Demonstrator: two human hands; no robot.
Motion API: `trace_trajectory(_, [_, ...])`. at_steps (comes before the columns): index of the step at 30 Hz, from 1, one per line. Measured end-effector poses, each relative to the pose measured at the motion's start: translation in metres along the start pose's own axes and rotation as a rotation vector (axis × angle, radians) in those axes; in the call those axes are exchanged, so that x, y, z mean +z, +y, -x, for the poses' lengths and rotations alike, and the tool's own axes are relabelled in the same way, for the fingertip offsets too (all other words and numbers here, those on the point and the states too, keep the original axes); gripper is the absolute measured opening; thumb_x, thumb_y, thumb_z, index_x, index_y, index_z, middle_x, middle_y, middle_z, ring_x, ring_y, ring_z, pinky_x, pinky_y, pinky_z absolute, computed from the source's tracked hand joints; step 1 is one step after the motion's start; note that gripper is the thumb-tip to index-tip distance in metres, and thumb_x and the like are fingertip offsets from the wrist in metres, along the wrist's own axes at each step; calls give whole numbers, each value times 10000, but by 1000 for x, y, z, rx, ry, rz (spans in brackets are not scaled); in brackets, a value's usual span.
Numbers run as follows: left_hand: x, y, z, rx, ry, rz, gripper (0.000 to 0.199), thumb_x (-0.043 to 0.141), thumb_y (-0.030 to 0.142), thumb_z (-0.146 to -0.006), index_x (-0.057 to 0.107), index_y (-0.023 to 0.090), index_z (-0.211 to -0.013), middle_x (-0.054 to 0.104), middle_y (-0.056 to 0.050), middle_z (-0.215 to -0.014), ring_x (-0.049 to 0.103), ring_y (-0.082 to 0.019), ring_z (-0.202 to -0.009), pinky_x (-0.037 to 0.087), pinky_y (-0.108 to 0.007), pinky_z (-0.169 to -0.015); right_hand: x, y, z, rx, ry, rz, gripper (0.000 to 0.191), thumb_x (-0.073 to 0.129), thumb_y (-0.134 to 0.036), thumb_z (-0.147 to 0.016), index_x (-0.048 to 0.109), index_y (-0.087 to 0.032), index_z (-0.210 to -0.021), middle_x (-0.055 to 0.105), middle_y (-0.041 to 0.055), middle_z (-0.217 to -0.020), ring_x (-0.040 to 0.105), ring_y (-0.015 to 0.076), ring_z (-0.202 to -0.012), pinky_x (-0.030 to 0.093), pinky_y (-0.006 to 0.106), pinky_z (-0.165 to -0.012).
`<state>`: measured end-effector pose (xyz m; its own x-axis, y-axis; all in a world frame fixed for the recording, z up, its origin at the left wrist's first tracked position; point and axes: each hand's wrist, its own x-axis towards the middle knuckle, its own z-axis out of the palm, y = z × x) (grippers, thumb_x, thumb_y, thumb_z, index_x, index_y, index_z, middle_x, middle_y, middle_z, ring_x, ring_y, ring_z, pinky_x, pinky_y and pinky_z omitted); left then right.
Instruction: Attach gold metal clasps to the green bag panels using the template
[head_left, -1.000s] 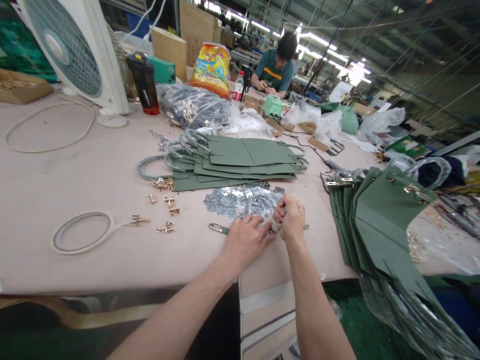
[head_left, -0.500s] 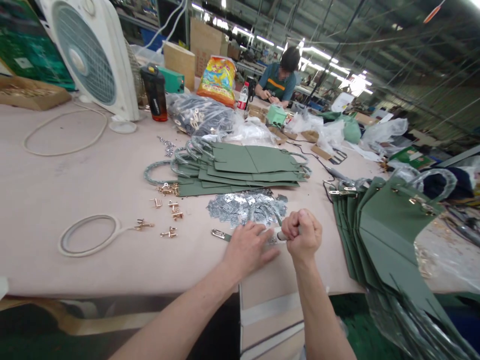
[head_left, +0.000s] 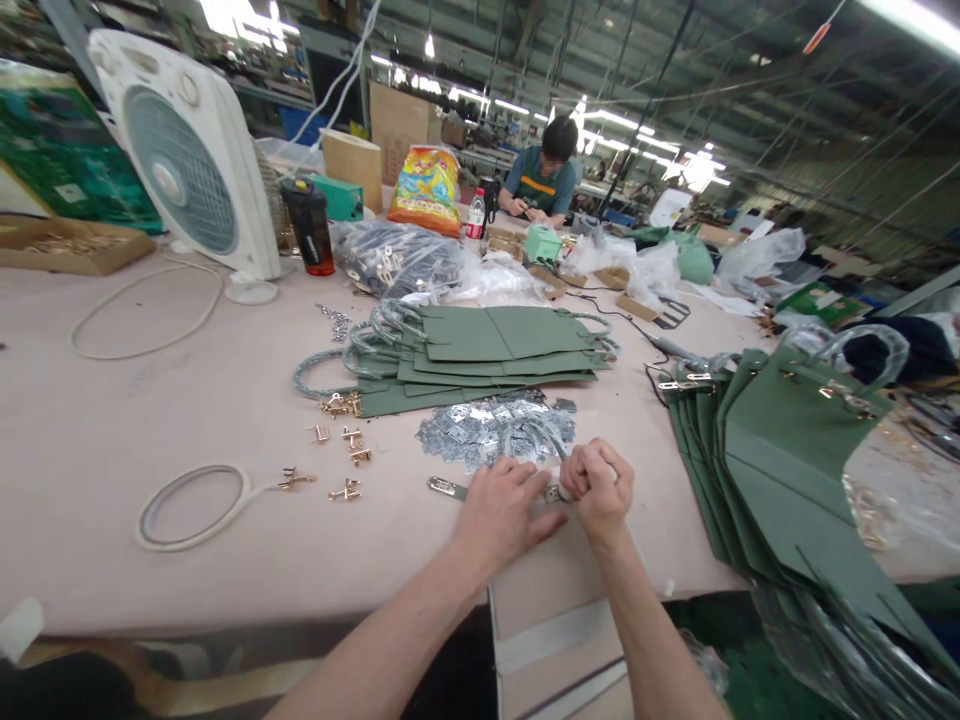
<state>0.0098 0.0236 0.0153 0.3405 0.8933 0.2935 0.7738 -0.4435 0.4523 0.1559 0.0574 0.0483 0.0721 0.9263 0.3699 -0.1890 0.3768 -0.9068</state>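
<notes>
My left hand [head_left: 504, 505] lies flat with fingers spread, pressing a green strap [head_left: 460, 492] to the table. A metal fitting [head_left: 444, 486] shows at the strap's left end, and another small metal plate [head_left: 553, 493] sits between my hands. My right hand [head_left: 598, 485] is closed in a fist around a pale-handled tool [head_left: 566, 491], mostly hidden by the fingers, beside that plate. Just beyond my hands is a heap of thin silver metal plates [head_left: 480, 430]. Behind it lie stacked green bag panels [head_left: 502, 335] with plastic-wrapped handles.
Gold fittings [head_left: 345, 490] and a tape roll [head_left: 193, 507] lie to the left. A fan [head_left: 180, 150] and a dark bottle [head_left: 307, 225] stand farther back. More green bag panels [head_left: 787, 450] hang over the right table edge. A co-worker [head_left: 541, 175] sits across the table.
The camera view has tilted slightly, so the table sits lower in the picture. My right fist has tipped and come down closer to the strap; my left hand stays flat on it.
</notes>
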Motion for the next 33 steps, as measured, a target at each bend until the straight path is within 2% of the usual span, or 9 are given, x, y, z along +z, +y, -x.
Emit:
trace_trajectory(5, [0, 1, 0, -1, 9, 6, 459, 704, 555, -926, 630, 324, -1316, 707, -29, -1235, 569, -281, -1158, 473, -427, -936, -3, -8, 2, -172, 25, -95, 365, 643, -332, -963, 499, -219, -646, 359, -83, -492, 330, 91, -415, 312, 249, -446])
trace_trajectory(9, [0, 3, 1, -8, 10, 0, 382, 665, 559, -951, 673, 315, -1245, 715, -34, -1208, 570, -284, -1166, 472, -426, -941, -3, 6, 8, -45, 28, -57, 410, 643, -347, -963, 458, -222, -620, 367, -80, -498, 332, 92, -421, 289, 242, -436])
trace_trajectory(12, [-2, 2, 2, 2, 14, 15, 429, 670, 526, -951, 655, 301, -1317, 699, -40, -1292, 563, -280, -1202, 470, -430, -990, -9, 9, 10, -18, 67, -93, 399, 649, -337, -958, 457, -215, -631, 366, -84, -491, 323, 83, -407, 266, 229, -424])
trace_trajectory(16, [-1, -4, 2, 10, 3, 69, 352, 527, 336, -1036, 650, 295, -1362, 694, 0, -1352, 577, -230, -1189, 490, -392, -993, -23, -16, 11, -102, 201, -216, 365, 638, -349, -950, 483, -202, -654, 363, -86, -493, 308, 71, -402, 285, 218, -435])
trace_trajectory(20, [4, -10, -3, -27, -2, 147, 358, 487, 277, -1037, 695, 291, -1329, 723, 23, -1323, 602, -212, -1163, 496, -372, -1027, -30, -35, 13, -66, 291, -269, 311, 669, -366, -923, 519, -194, -713, 422, -73, -567, 363, 67, -435, 323, 212, -453])
trace_trajectory(24, [5, -11, -11, -96, -42, 212, 362, 550, 253, -970, 736, 293, -1278, 746, 33, -1287, 623, -217, -1159, 492, -372, -1070, -20, -28, 18, -13, 286, -279, 334, 655, -385, -939, 503, -197, -709, 414, -75, -568, 354, 65, -427, 307, 211, -444])
trace_trajectory(29, [-4, -10, -20, -184, -128, 231, 386, 603, 264, -900, 756, 314, -1252, 755, 45, -1278, 645, -229, -1173, 522, -349, -1046, 3, -12, 21, -72, 265, -249, 381, 598, -388, -967, 500, -195, -653, 379, -76, -514, 319, 64, -390, 264, 210, -418])
trace_trajectory(33, [-11, -10, -26, -226, -174, 215, 407, 630, 269, -867, 759, 335, -1248, 773, 32, -1238, 671, -235, -1178, 548, -343, -1022, 6, -3, 22, -108, 261, -239, 383, 591, -374, -969, 515, -194, -640, 375, -73, -497, 317, 70, -389, 271, 211, -416])
